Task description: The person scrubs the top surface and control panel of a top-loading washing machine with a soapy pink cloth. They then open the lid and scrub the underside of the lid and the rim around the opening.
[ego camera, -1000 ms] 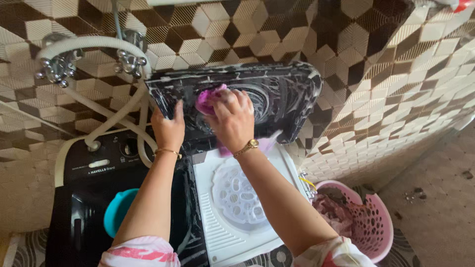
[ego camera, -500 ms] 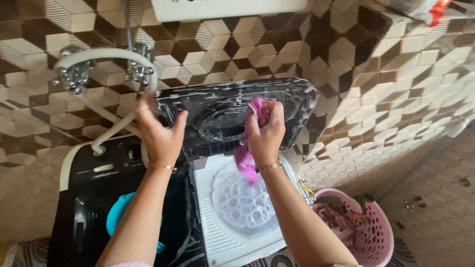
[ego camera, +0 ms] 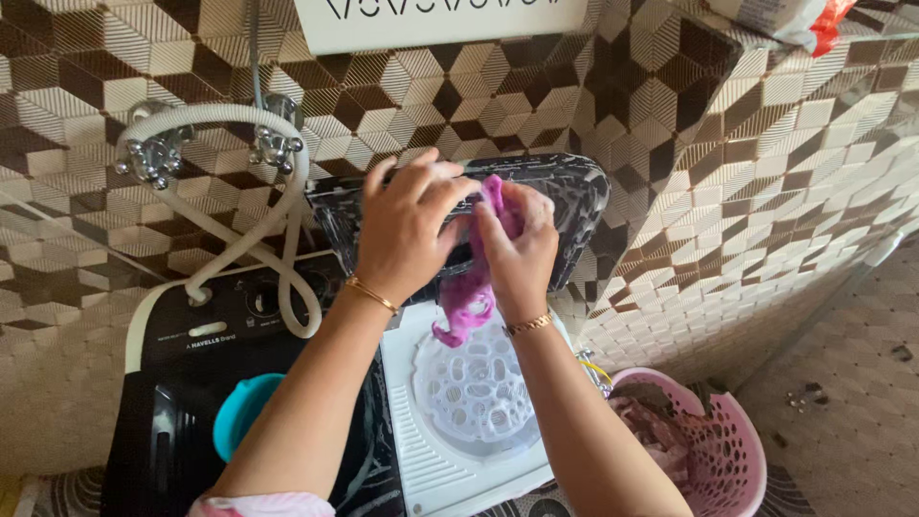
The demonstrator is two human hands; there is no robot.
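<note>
A wet pink cloth hangs between my two hands above the washing machine. My right hand grips its upper part, fingers closed round it. My left hand is pressed against the same cloth from the left, fingers curled over it. Behind both hands stands the raised black lid, streaked with soap. Below the cloth lies the white round perforated spinner cover in its white tray.
A white hose loops down from two chrome taps on the patterned tile wall. A blue tub sits in the black machine's left half. A pink basket with laundry stands on the floor at right.
My left hand has left the lid's edge and come to the cloth. Both hands now hold the pink cloth bunched together in front of the lid's middle.
</note>
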